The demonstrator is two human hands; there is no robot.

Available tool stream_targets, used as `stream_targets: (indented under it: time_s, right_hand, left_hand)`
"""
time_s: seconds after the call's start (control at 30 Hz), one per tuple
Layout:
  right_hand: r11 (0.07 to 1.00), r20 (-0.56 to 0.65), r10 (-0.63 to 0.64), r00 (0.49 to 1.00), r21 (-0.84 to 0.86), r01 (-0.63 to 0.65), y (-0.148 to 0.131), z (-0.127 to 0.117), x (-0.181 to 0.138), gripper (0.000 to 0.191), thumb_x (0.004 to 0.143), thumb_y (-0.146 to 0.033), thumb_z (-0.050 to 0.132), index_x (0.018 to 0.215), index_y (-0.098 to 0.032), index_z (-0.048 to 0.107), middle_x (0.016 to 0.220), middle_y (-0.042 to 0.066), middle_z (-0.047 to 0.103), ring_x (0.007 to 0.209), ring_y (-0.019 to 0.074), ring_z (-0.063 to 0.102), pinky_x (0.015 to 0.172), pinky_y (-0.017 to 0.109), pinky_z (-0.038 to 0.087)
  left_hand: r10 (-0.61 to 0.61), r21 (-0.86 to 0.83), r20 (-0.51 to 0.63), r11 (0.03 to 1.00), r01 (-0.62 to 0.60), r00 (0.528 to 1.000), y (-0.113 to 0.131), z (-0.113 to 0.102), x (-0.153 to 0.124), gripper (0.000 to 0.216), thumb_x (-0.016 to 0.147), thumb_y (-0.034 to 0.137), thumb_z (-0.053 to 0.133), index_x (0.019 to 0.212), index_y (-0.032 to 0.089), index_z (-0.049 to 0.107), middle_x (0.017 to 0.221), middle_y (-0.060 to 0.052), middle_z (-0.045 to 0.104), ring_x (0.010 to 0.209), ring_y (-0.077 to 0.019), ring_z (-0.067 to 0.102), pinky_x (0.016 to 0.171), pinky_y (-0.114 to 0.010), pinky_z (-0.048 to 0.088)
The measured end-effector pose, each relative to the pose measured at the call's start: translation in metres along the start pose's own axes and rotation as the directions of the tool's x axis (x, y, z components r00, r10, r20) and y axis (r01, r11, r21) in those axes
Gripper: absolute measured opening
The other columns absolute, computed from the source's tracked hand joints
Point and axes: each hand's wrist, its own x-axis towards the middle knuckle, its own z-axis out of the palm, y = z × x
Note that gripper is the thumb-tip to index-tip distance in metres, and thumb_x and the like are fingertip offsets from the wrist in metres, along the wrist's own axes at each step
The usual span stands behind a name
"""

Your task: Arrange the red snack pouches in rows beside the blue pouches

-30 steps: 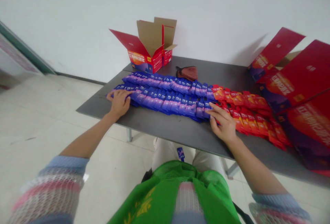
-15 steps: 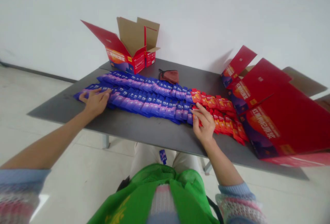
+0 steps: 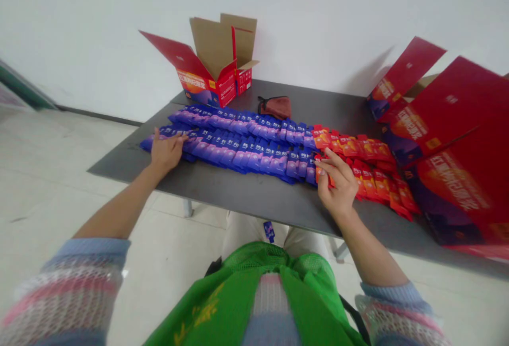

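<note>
Grey table (image 3: 254, 202) carries everything in front of you. Your left hand (image 3: 166, 150) lies flat, fingers together and loosely spread at the tips, pressing on the left end of the blue packets (image 3: 238, 141), which run in two overlapping rows from under that hand across to your right hand. Beyond your left hand, toward the wall, stands an open red box (image 3: 217, 72) with its brown flaps up. Between your hands and a little further back than the packets lies a small dark red pouch (image 3: 275, 106).

Your right hand (image 3: 336, 181) rests at the seam where blue meets red. Its fingers are bent and partly spread, fingertips touching the first of the red packets (image 3: 366, 168); whether it pinches one or only presses on it, you cannot tell from here. The red packets fan away to the right of that hand in the same overlapping rows. Past them, at the far right, large red cartons (image 3: 449, 139) lean over the table edge and crowd the end of the red row. Below your hands, your green mesh vest (image 3: 262, 298) fills the near view.

Against half a second ago: your left hand has slid a little inward along the blue row, your right hand has curled more, and the whole scene sits further right in view.
</note>
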Motion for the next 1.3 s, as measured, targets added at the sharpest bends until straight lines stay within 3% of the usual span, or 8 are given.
stream_targets:
  time_s: [0.17, 0.4, 0.6, 0.77, 0.9, 1.0, 1.13, 1.3]
  right_hand:
    - [0.999, -0.013, 0.0, 1.0, -0.045, 0.0, -0.005, -0.004, 0.002, 0.026, 0.097, -0.023, 0.051, 0.11, -0.022, 0.073, 0.139, 0.01, 0.062, 0.106, 0.0262, 0.07, 0.096, 0.045, 0.058]
    - [0.999, -0.066, 0.025, 0.998, -0.036, -0.028, -0.003, -0.006, 0.0, 0.028, 0.097, -0.028, 0.05, 0.111, -0.024, 0.073, 0.14, 0.008, 0.061, 0.109, 0.0295, 0.068, 0.097, 0.05, 0.056]
    - [0.999, -0.061, 0.023, 0.998, -0.022, -0.025, -0.003, -0.006, -0.003, 0.025, 0.096, -0.024, 0.053, 0.111, -0.024, 0.073, 0.141, 0.008, 0.061, 0.109, 0.0288, 0.068, 0.098, 0.049, 0.054]
    - [1.0, -0.087, 0.005, 0.996, -0.014, -0.006, -0.003, -0.007, -0.001, 0.024, 0.095, -0.022, 0.054, 0.11, -0.023, 0.073, 0.14, 0.008, 0.061, 0.109, 0.0262, 0.068, 0.097, 0.046, 0.055]
    - [0.999, -0.109, -0.034, 0.994, -0.013, 0.032, -0.004, -0.007, 0.001, 0.022, 0.094, -0.02, 0.055, 0.106, -0.022, 0.073, 0.138, 0.009, 0.063, 0.108, 0.024, 0.07, 0.094, 0.043, 0.057]
    - [0.999, -0.101, -0.041, 0.994, 0.006, 0.042, -0.007, -0.006, 0.002, 0.021, 0.092, -0.017, 0.057, 0.105, -0.021, 0.073, 0.136, 0.008, 0.064, 0.109, 0.0234, 0.069, 0.095, 0.042, 0.057]
    - [0.997, -0.084, -0.061, 0.995, 0.042, 0.065, -0.009, -0.005, 0.001, 0.023, 0.09, -0.013, 0.058, 0.106, -0.021, 0.073, 0.136, 0.009, 0.064, 0.111, 0.024, 0.069, 0.097, 0.042, 0.056]
    - [0.997, -0.051, -0.05, 0.997, 0.048, 0.052, -0.008, -0.004, -0.001, 0.023, 0.091, -0.015, 0.056, 0.107, -0.02, 0.073, 0.137, 0.009, 0.063, 0.112, 0.0249, 0.068, 0.098, 0.044, 0.056]
  left_hand:
    - [0.037, -0.167, -0.043, 0.985, -0.044, 0.998, -0.001, 0.003, -0.001, 0.057, 0.1, 0.045, 0.033, 0.124, 0.008, 0.068, 0.13, -0.013, 0.07, 0.125, -0.0233, 0.059, 0.126, -0.049, 0.006]
    - [-0.077, -0.466, -0.024, 0.883, 0.057, 0.997, 0.013, -0.001, -0.013, 0.064, 0.096, 0.044, 0.04, 0.138, -0.001, 0.057, 0.138, -0.019, 0.064, 0.135, -0.0224, 0.054, 0.127, -0.044, 0.013]
    - [-0.155, -0.297, 0.054, 0.941, 0.164, 0.986, 0.033, -0.018, -0.021, 0.061, 0.086, 0.03, 0.041, 0.134, 0.002, 0.065, 0.135, -0.017, 0.066, 0.131, -0.0271, 0.058, 0.119, -0.041, 0.036]
    - [-0.493, 0.078, -0.114, 0.861, 0.503, 0.862, 0.058, -0.046, -0.02, 0.059, 0.094, 0.042, 0.045, 0.142, 0.012, 0.06, 0.124, -0.023, 0.069, 0.118, -0.0435, 0.064, 0.098, -0.064, 0.047]
    - [-0.665, 0.249, 0.053, 0.731, 0.635, 0.745, 0.068, -0.056, -0.018, 0.071, 0.088, 0.058, 0.052, 0.129, 0.001, 0.063, 0.122, -0.031, 0.067, 0.116, -0.0463, 0.064, 0.095, -0.057, 0.051]
    - [-0.71, 0.23, 0.153, 0.702, 0.674, 0.688, 0.077, -0.053, -0.018, 0.082, 0.086, 0.068, 0.053, 0.126, -0.003, 0.062, 0.124, -0.034, 0.064, 0.12, -0.0474, 0.061, 0.099, -0.056, 0.049]
    - [-0.762, 0.07, 0.112, 0.646, 0.76, 0.638, 0.095, -0.038, -0.02, 0.086, 0.086, 0.07, 0.056, 0.133, -0.003, 0.055, 0.129, -0.034, 0.062, 0.123, -0.0455, 0.06, 0.101, -0.053, 0.049]
    - [-0.746, -0.018, -0.001, 0.665, 0.746, 0.666, 0.109, -0.014, -0.029, 0.048, 0.098, 0.041, 0.046, 0.122, 0.002, 0.061, 0.119, -0.028, 0.068, 0.116, -0.04, 0.065, 0.098, -0.049, 0.049]
